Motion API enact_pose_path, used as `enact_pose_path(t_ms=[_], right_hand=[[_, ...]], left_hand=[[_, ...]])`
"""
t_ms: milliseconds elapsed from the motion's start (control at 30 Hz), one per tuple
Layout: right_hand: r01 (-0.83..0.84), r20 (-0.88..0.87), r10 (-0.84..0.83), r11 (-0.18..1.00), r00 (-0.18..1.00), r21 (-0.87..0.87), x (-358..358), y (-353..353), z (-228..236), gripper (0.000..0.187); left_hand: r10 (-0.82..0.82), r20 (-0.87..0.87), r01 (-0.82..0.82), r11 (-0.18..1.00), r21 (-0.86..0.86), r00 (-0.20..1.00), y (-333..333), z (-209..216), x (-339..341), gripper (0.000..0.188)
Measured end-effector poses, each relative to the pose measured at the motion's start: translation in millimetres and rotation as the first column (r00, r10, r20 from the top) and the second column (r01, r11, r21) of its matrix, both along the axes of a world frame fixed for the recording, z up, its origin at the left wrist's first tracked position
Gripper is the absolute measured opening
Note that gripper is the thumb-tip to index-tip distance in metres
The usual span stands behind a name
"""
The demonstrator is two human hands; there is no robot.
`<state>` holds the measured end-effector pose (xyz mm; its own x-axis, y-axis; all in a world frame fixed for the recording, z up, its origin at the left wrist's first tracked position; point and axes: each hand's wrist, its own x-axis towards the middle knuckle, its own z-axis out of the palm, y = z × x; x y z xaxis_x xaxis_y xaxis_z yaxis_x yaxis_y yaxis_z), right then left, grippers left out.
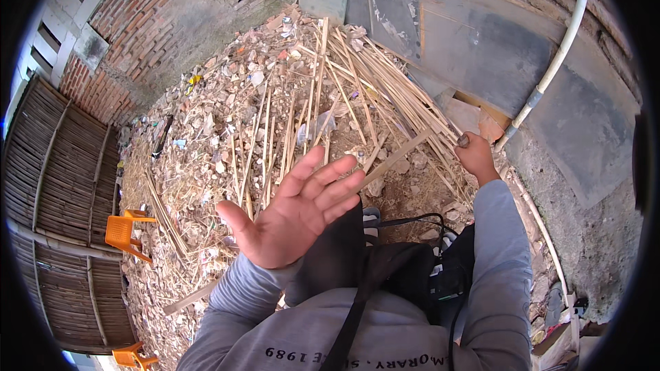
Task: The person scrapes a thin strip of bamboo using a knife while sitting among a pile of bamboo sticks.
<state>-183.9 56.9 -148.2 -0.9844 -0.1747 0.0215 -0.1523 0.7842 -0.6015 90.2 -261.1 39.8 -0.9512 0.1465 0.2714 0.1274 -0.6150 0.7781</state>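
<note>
My left hand (292, 216) is raised in front of my lap, palm up, with its fingers spread and nothing in them. Behind its fingertips runs a flat, wide wooden strip (399, 156), angled up to the right. Out to the right, my right hand (477, 159) is closed in a fist around a short brown stub (463, 140) with a rounded end. The rest of that object is hidden by the fist, so its kind cannot be told. Just beyond this hand lies a bundle of long, thin bamboo strips (395, 82).
Rubble and dry scraps (199, 144) cover the ground, with more loose strips (265, 144) across them. Orange plastic chairs (120, 233) stand left by a bamboo-slat wall (65, 185). A white pipe (553, 65) and grey panels (481, 48) line the right. A black strap (347, 323) crosses my front.
</note>
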Motion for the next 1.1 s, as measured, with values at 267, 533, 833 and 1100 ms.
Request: enact_pose_path(t_ms=[267, 533, 833, 1100], right_hand=[[-0.04, -0.072, 0.038, 0.999, 0.997, -0.027, 4, -10, 16, 0.036], [-0.04, -0.06, 0.037, 0.998, 0.998, -0.05, 3, -7, 15, 0.035], [-0.04, -0.011, 0.039, 0.992, 0.999, -0.123, 6, 9, 28, 0.037], [-0.188, -0.078, 0.18, 0.976, 0.98, -0.109, 13, 5, 43, 0.037]], left_hand=[[0.09, -0.045, -0.1, 0.947, -0.307, 0.995, 8, -3, -16, 0.127], [0.18, -0.095, -0.005, -0.448, -0.894, 0.979, -22, -57, 29, 0.069], [0.439, 0.047, 0.223, -0.359, -0.906, 0.897, -77, -43, 87, 0.024], [0.479, -0.24, -0.048, -0.379, -0.924, 0.844, -119, -110, 153, 0.026]])
